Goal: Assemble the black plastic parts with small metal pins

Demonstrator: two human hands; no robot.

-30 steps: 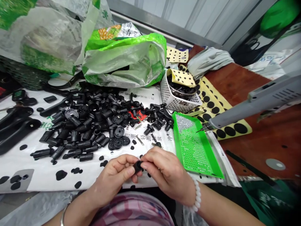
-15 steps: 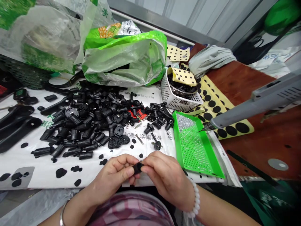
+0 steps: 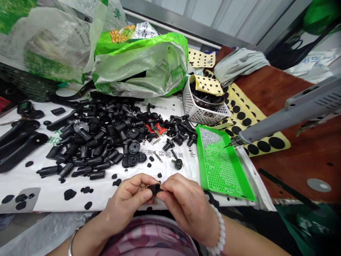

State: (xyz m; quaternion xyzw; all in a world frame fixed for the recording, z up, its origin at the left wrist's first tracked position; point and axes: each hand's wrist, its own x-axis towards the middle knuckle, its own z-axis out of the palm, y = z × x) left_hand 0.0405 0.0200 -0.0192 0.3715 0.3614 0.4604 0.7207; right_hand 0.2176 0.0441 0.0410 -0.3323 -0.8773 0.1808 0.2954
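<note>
A small black plastic cylinder [image 3: 153, 188] is held between my two hands, low over the front of the white sheet [image 3: 101, 192]. My left hand [image 3: 130, 195] pinches its left side between thumb and fingers. At its right end, the thumb and fingertips of my right hand [image 3: 183, 202] are closed on it; whether they grip a second small piece there is hidden. Beyond my hands lies a heap of black plastic parts [image 3: 98, 142], mostly ribbed cylinders, with several round discs [image 3: 134, 146]. A single black disc-ended part [image 3: 177, 163] lies just past my right hand.
A green perforated tray [image 3: 226, 170] with small silvery pieces stands at the right, under the tip of a grey powered screwdriver [image 3: 266, 124]. Behind it sit a white basket [image 3: 202, 112] and sheets of black round stickers [image 3: 262, 147]. Plastic bags [image 3: 141, 71] crowd the back.
The black cylinder has turned slightly, and my right fingers have shifted a little around its end. Otherwise the hands keep nearly the same place.
</note>
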